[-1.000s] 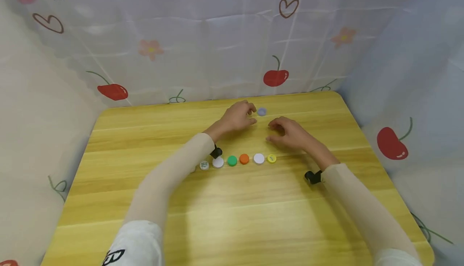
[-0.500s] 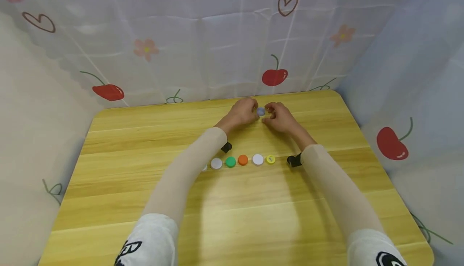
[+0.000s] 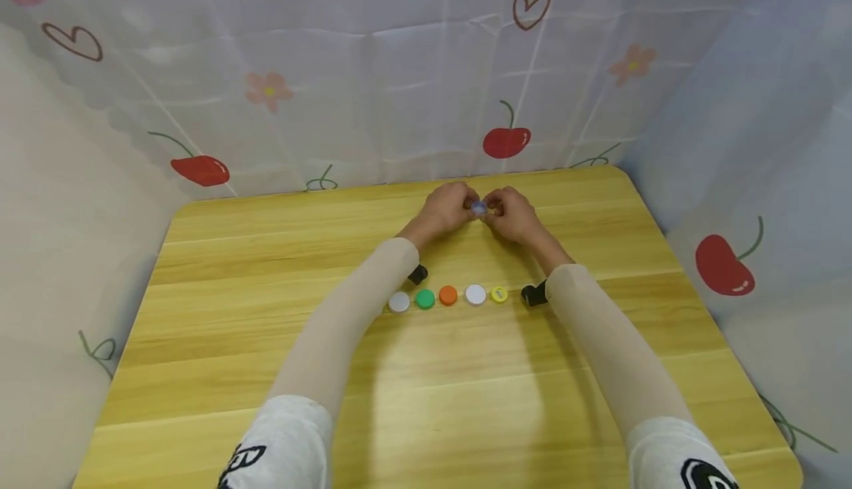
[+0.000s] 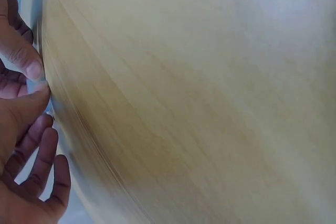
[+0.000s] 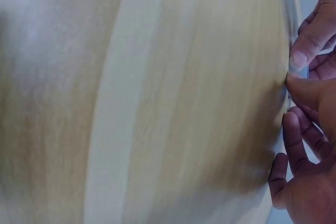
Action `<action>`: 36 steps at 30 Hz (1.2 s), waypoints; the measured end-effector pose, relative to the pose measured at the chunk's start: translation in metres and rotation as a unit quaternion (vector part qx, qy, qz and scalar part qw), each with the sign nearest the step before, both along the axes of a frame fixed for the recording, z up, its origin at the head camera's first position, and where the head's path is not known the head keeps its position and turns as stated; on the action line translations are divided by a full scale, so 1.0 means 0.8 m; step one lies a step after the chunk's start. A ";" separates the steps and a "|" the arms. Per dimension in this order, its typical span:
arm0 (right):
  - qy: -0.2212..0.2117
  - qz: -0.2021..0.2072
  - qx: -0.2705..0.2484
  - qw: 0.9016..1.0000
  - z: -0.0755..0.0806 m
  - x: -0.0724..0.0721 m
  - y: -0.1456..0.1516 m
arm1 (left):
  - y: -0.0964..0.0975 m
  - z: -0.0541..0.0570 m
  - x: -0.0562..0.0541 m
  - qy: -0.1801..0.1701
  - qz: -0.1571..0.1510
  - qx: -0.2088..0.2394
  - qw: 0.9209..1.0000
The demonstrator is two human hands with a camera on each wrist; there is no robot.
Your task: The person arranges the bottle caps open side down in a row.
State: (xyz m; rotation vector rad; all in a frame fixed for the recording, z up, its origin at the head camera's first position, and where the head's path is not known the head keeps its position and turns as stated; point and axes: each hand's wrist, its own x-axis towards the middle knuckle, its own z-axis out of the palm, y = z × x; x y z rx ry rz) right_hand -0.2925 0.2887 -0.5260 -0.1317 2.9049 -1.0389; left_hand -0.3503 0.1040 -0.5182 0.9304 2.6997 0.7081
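Observation:
Near the far edge of the table, a small translucent bluish-purple bottle cap (image 3: pixel 479 208) sits between both hands. My left hand (image 3: pixel 447 206) pinches it from the left with thumb and fingers. From the right, my right hand (image 3: pixel 514 215) pinches its other side, the thumb below and the index finger above. In the left wrist view, the thumbs of the left hand (image 4: pixel 26 150) and of the right hand come close together at the frame's edge. The right wrist view has the right hand (image 5: pixel 310 145) there too, little finger bent. The fingers hide much of the cap.
A row of bottle caps crosses the middle of the wooden table (image 3: pixel 433 400): a white cap (image 3: pixel 399 302), a green cap (image 3: pixel 424 299), an orange cap (image 3: pixel 448 296), another white cap (image 3: pixel 475 295) and a yellow cap (image 3: pixel 499 294). A printed curtain (image 3: pixel 373 104) hangs behind.
Both hands have come together at the bluish cap; the right hand moved forward and left to reach it. Over the last half second the fingers have closed in on it from both sides.

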 end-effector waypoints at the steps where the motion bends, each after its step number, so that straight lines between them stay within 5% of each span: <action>1: 0.002 0.003 -0.002 1.000 0.000 0.001 0.001 | -0.001 0.000 -0.001 0.001 -0.004 0.003 1.000; 6: 0.016 0.024 -0.037 0.999 -0.001 0.012 0.009 | -0.012 -0.001 0.001 -0.006 -0.034 0.027 0.999; 11: 0.029 0.038 -0.095 0.994 0.005 0.041 0.014 | -0.031 0.008 0.023 -0.012 -0.066 0.066 0.996; 23: 0.073 0.144 -0.184 0.970 0.052 0.125 -0.008 | -0.093 0.037 0.120 0.022 -0.089 0.207 0.974; 30: 0.096 0.189 -0.221 0.952 0.046 0.170 -0.025 | -0.118 0.028 0.183 0.008 -0.090 0.266 0.960; 36: 0.107 0.193 -0.212 0.952 0.038 0.188 -0.035 | -0.132 0.020 0.204 -0.042 -0.082 0.285 0.954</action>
